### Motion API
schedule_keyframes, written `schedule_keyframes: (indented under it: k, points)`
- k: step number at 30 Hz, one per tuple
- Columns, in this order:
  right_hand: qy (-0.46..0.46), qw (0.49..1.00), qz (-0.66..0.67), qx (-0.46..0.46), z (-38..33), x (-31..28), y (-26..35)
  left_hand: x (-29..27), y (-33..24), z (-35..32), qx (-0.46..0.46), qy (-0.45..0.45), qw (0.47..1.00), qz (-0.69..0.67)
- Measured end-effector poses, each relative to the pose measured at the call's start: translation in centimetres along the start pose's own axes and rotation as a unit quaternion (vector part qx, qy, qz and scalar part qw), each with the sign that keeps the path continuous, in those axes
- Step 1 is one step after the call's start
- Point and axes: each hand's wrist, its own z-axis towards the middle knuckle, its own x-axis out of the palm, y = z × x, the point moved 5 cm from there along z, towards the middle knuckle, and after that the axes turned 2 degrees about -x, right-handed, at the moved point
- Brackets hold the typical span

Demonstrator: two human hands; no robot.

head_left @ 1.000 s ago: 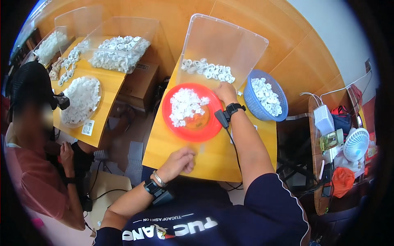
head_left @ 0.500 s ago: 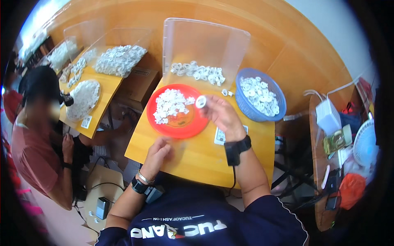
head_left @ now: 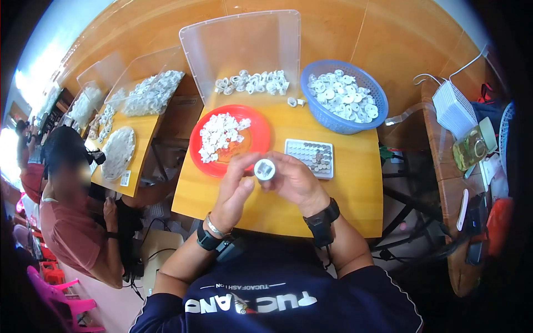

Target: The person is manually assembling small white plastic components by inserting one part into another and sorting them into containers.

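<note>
A small white round plastic part [head_left: 265, 170] with a hollow centre is held above the near half of the yellow table. My right hand [head_left: 297, 186] grips it from the right, fingers curled round its far side. My left hand [head_left: 234, 191] is beside the part on its left, thumb and fingers apart. Whether its fingertips touch the part is unclear. Beyond my hands, a red round tray [head_left: 261, 133] holds a pile of small white pieces [head_left: 219, 136]. To its right is a white rectangular tray [head_left: 288, 152] with rows of small grey discs [head_left: 317, 158].
A blue basket [head_left: 336, 123] full of white round parts stands at the back right. Several white parts [head_left: 255, 82] lie before a clear plastic panel [head_left: 241, 44]. A co-worker [head_left: 78, 222] sits left at another table [head_left: 145, 122]. A cluttered side table [head_left: 444, 183] stands right.
My right hand has brought the white round part nearer to me. My left hand has risen to the right, beside it. The small disc tray now shows fully, and the view has shifted.
</note>
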Motion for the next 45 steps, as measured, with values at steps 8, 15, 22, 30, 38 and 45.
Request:
schedule_keyframes:
  k: [8,15,22,30,38,45]
  points:
    - [0.028,0.999,0.019,0.016,-0.3,1.4,-1.7,0.2,-1.4,-1.5,0.040,-0.002,0.997,0.068]
    - [0.070,0.996,0.055,0.023,-0.3,3.2,-2.8,-0.9,-2.4,-2.3,0.036,0.012,0.997,0.071]
    - [-0.013,0.993,0.085,-0.084,0.3,4.1,-3.1,-1.7,-0.2,-2.7,0.004,-0.082,0.994,-0.076]
    - [-0.116,0.961,-0.173,-0.183,0.3,2.7,-4.0,-1.7,3.0,-2.3,-0.065,-0.105,0.976,-0.177]
    - [-0.116,0.975,-0.074,-0.177,1.6,2.7,-4.8,-2.2,3.9,-2.2,-0.070,-0.120,0.945,-0.297]
    - [-0.113,0.972,-0.113,-0.174,1.7,3.4,-5.8,-2.8,3.9,-2.3,-0.076,-0.120,0.955,-0.260]
